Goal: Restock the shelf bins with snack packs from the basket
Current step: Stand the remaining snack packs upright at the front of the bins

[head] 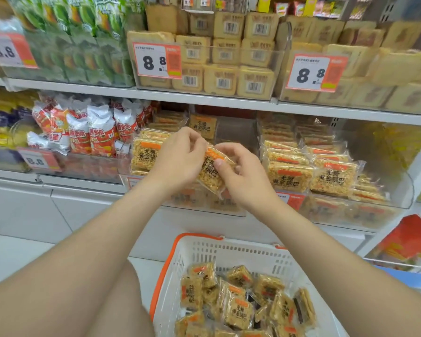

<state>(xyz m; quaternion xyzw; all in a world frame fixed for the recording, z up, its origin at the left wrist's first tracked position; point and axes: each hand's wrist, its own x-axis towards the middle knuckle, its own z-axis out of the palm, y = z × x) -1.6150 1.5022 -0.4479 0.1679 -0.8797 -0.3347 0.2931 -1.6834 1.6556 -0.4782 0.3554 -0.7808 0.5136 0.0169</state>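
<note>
Head view. Clear-wrapped golden rice-crisp snack pack pinched between left hand and right hand, fingers of both curled on its edges. Long axis near upright, slightly tilted. Gap in clear plastic shelf bin just beyond, up-right; right hand judged nearer. White slotted plastic basket with orange rim below, part-full.
</note>
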